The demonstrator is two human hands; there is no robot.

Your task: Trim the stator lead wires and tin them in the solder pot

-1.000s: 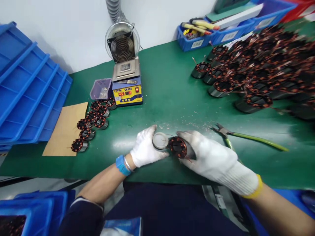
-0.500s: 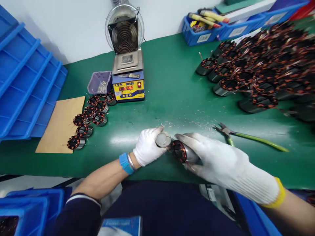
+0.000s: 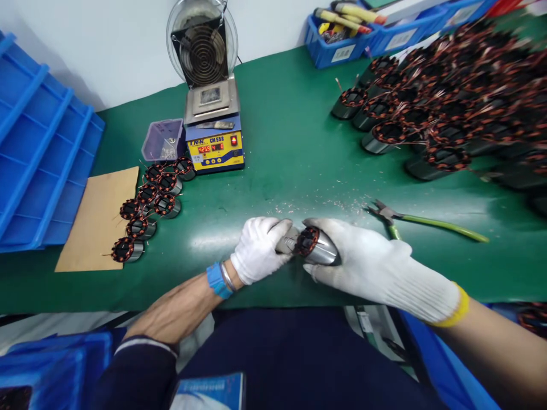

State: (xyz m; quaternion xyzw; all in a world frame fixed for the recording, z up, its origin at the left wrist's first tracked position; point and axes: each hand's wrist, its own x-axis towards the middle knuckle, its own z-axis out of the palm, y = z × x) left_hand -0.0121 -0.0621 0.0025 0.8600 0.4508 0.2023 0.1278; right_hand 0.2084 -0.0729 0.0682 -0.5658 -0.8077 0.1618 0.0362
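My left hand (image 3: 260,249), in a white glove, is closed around a small grey tool (image 3: 287,241) whose kind I cannot make out. In its white glove with a yellow cuff, my right hand (image 3: 363,253) grips a motor stator (image 3: 321,249). The stator lies tilted, its copper-wound end facing left against the tip of the grey tool. Wire ends at that contact are too small to tell apart. To the right of my hands, green-handled cutting pliers (image 3: 397,216) rest on the green bench mat (image 3: 282,136).
Several stators (image 3: 167,205) stand at left, beside and partly on a cardboard sheet (image 3: 96,219). A solder pot (image 3: 216,149) with a fan (image 3: 205,51) and a purple tray (image 3: 161,142) stand behind. Many stators (image 3: 440,131) crowd the right. Blue bins (image 3: 337,42) line the back.
The stator in my right hand has turned and come up against the grey tool. My left hand has tilted the tool towards the stator's wound end. The whole view has shifted slightly.
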